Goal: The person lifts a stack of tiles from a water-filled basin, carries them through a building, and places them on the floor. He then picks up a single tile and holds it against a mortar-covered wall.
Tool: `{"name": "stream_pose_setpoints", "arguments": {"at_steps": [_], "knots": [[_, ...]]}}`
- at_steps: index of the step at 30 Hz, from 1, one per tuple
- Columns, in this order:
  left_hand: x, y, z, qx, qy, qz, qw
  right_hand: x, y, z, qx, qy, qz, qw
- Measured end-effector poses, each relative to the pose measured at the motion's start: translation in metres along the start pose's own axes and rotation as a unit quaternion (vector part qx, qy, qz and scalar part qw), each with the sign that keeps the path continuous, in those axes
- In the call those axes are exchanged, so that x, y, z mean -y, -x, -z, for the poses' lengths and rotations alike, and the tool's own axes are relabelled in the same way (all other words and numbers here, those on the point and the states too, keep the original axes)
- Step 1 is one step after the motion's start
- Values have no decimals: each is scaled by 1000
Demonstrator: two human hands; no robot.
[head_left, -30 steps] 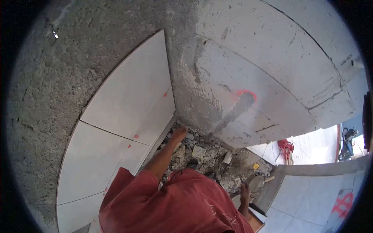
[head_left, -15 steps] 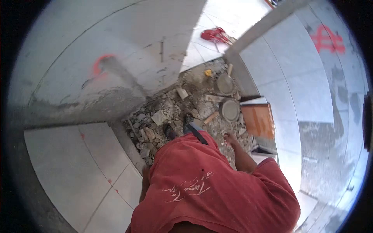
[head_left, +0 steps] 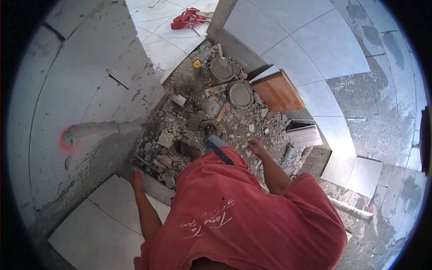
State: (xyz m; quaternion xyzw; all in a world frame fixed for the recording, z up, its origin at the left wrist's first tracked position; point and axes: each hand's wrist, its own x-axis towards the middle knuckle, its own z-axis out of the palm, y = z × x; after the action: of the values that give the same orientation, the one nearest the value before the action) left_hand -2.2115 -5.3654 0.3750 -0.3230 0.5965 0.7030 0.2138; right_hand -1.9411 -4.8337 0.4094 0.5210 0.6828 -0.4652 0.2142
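Note:
My left hand [head_left: 137, 178] hangs beside the lower left wall, above the edge of a floor of pale tiles [head_left: 114, 198]. It is small and blurred, and its fingers do not show clearly. My right hand [head_left: 256, 148] is in front of my right side over the rubble [head_left: 251, 128], fingers curled and nothing visible in them. Beyond it are two round containers of grey mortar, a nearer one [head_left: 241, 95] and a farther one [head_left: 222, 69]. A trowel [head_left: 220, 50] rests at the far container. Brown-backed tiles [head_left: 281, 92] lean against the right wall.
My feet stand on broken rubble. A yellow object [head_left: 196, 64], a white block [head_left: 178, 99] and a wood piece [head_left: 222, 112] lie on it. A red cloth [head_left: 186, 19] lies on white tiles beyond. A white-topped box-like piece [head_left: 304, 136] sits at the right wall.
The view has turned to the right, so the containers and red cloth appear farther left. My left hand has come into view at the left; my right hand stays ahead of my body.

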Motion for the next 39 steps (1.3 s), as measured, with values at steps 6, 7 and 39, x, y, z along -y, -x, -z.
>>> {"name": "stream_pose_setpoints", "arguments": {"at_steps": [6, 7, 39], "knots": [[-103, 23, -115, -9, -71, -82, 994, -43, 7, 14, -47, -29, 7, 998], [-97, 25, -123, -7, -87, -84, 993, -53, 4, 17, -33, -12, 11, 999], [90, 142, -500, 65, -244, -233, 939, -309, -172, 165, 42, 260, 17, 964]]}}
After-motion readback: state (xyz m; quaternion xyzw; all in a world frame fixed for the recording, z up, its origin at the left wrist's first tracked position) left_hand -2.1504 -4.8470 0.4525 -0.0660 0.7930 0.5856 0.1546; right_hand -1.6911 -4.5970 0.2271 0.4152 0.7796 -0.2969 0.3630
